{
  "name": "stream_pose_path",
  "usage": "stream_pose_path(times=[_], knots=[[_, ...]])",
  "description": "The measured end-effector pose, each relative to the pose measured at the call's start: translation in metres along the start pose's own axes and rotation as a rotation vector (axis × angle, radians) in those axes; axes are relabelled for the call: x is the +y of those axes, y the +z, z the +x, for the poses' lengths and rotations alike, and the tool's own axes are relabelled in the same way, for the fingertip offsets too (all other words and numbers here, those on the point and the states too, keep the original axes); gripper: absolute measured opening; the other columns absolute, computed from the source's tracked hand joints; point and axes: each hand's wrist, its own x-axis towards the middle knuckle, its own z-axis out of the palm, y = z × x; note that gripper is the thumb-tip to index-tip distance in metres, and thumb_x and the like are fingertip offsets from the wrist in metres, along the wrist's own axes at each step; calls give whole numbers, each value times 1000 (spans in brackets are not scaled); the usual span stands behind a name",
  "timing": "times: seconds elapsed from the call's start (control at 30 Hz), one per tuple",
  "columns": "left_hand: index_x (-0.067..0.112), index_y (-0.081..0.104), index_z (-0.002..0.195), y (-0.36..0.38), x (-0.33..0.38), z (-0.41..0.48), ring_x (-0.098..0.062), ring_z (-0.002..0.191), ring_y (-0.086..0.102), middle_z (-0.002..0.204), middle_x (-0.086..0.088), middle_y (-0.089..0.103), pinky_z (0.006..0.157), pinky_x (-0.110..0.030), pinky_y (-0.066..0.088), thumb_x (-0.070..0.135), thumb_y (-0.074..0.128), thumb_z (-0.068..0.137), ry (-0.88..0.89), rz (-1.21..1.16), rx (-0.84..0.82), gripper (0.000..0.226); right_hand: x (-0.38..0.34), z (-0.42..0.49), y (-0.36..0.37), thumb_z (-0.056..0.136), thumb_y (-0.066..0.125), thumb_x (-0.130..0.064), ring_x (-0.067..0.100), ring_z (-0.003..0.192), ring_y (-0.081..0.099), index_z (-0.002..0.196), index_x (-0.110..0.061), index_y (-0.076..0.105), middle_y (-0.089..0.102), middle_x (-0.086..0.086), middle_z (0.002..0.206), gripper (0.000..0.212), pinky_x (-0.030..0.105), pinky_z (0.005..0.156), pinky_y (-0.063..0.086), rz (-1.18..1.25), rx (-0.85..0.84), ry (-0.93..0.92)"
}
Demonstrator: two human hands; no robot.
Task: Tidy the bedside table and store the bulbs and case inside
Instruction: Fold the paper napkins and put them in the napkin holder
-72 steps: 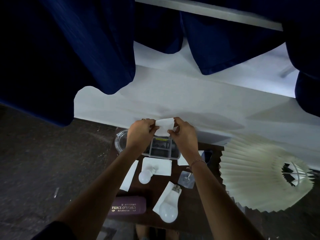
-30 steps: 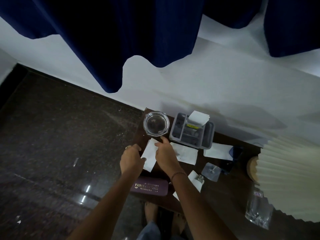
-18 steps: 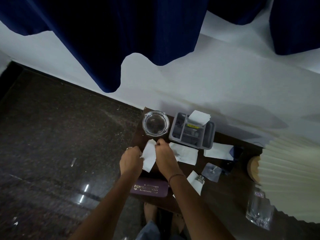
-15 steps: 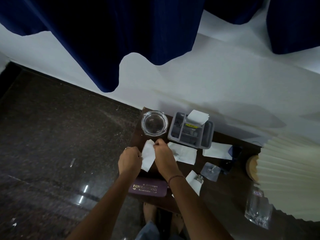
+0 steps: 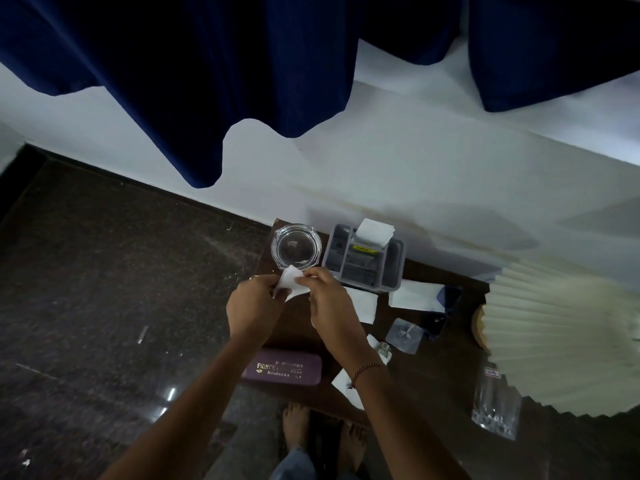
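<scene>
Lifting off the surface (image 5: 301, 337) is the main change: the white tissue (image 5: 290, 287) that lay flat a second ago beside the glass ashtray (image 5: 295, 247) is now raised and creased between both hands, which points to it being folded like the folded tissue (image 5: 374, 231) already standing in the organiser. The left hand (image 5: 254, 308) pinches its left edge and the right hand (image 5: 327, 299) pinches the right, fingertips close together. That reads as paper-tidying, with the storing not yet begun.

The pleated lampshade (image 5: 561, 337) fills the right side. The grey organiser (image 5: 363, 263) sits at the back against the wall, holding that folded tissue in one rear slot; its other compartments are too dark to read. The ashtray, just left of it, looks empty. A cut-glass tumbler (image 5: 495, 408) near the lampshade also looks empty.

The purple case (image 5: 282, 368) lies shut at the near edge. One bulb (image 5: 382, 348) shows only its metal base behind the right forearm, resting on another tissue (image 5: 348, 384). More tissues (image 5: 414, 295) lie flat nearby.
</scene>
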Motion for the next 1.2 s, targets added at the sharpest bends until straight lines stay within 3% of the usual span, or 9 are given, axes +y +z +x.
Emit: stream_pose_path(times=[0.13, 0.3, 0.43, 0.63, 0.77, 0.87, 0.97, 1.07, 1.2], knots=[[18, 70, 85, -12, 22, -5, -24, 73, 65, 77, -5, 73, 57, -23, 34, 27, 64, 81, 8, -60, 82, 11, 0, -7, -25, 86, 50, 3, 3, 91, 50, 106, -10, 63, 51, 6, 114, 27, 0, 80, 38, 96, 276, 54], [12, 68, 86, -16, 55, 1, -22, 71, 65, 78, -7, 72, 58, -25, 45, 27, 65, 80, 44, -234, 137, 16, -3, -1, -48, 94, 45, -10, 12, 80, 62, 99, -9, 59, 62, 9, 98, 15, 13, 67, 54, 647, 351, 407], [9, 66, 92, -18, 85, 6, -14, 70, 57, 82, -6, 69, 61, -22, 39, 16, 63, 80, 88, -314, 146, 15, -5, 17, -56, 95, 41, -39, 19, 74, 61, 76, -16, 59, 62, 6, 78, 35, 33, 77, 53, 1093, 270, 667], [12, 57, 125, -11, 101, 15, -5, 89, 61, 106, -2, 69, 60, 5, 42, -4, 46, 87, 130, -555, -111, 43, -2, 34, -70, 89, 26, -62, 18, 88, 64, 81, -25, 60, 68, 4, 89, 51, 38, 91, 51, 1114, 226, 667], [7, 50, 131, -1, 98, 28, -23, 110, 62, 107, -3, 64, 96, -30, 50, -4, 35, 93, 41, -729, -211, 42, 3, 40, -72, 87, 23, -65, 19, 94, 60, 83, -25, 54, 62, 0, 94, 51, 37, 95, 48, 1122, 214, 659], [1, 49, 130, 3, 99, 32, -27, 111, 60, 109, -7, 62, 103, -42, 45, 0, 32, 95, -71, -863, -256, 39, 4, 42, -69, 87, 23, -64, 20, 106, 55, 84, -29, 52, 57, 2, 108, 46, 40, 104, 42, 1115, 191, 665], [3, 56, 123, 7, 98, 33, -19, 99, 63, 101, -4, 66, 94, -33, 50, 1, 30, 95, -51, -857, -283, 39, 8, 45, -62, 88, 24, -62, 20, 108, 55, 77, -35, 51, 57, 3, 109, 40, 39, 104, 42, 1112, 218, 666], [8, 70, 99, 12, 95, 36, -15, 80, 62, 78, 1, 67, 77, -27, 50, 6, 37, 94, -46, -795, -265, 33, 10, 46, -53, 78, 27, -76, 21, 113, 57, 93, -28, 66, 63, 6, 116, 63, 38, 101, 44, 1081, 186, 671], [27, 68, 79, 14, 90, 39, -26, 89, 65, 83, -4, 68, 88, -40, 50, 10, 38, 94, -58, -783, -265, 37, 14, 45, -45, 63, 28, -88, 23, 113, 58, 121, -17, 58, 60, 11, 124, 96, 38, 96, 48, 1042, 184, 698]])
